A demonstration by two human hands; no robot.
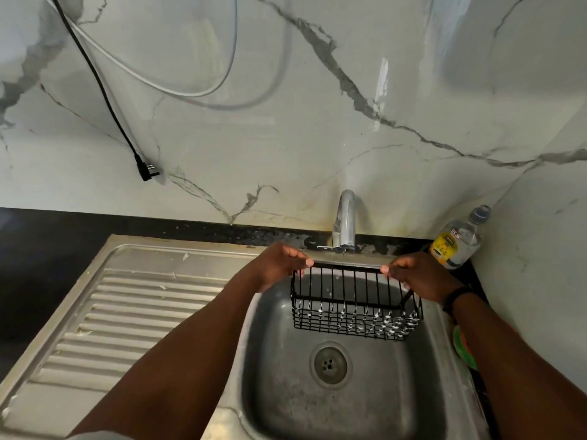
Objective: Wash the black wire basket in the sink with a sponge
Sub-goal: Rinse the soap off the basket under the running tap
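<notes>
Hands hold the black wire basket (pixel 355 304) between them above the sink (pixel 286 392). Left hand (pixel 279 265) pinches its far rim's left corner, right hand (pixel 419 276) the right corner.

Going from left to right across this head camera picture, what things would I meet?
Black plug hanging on the wall → ridged draining board → left hand → black wire basket held over the sink → right hand → water bottle.

Home kitchen, steel sink (pixel 444 360) with ribbed draining board (pixel 127 312) sitting in a dark table (pixel 47 236), tap (pixel 344 220) standing against marble-look wall (pixel 317 138)
</notes>
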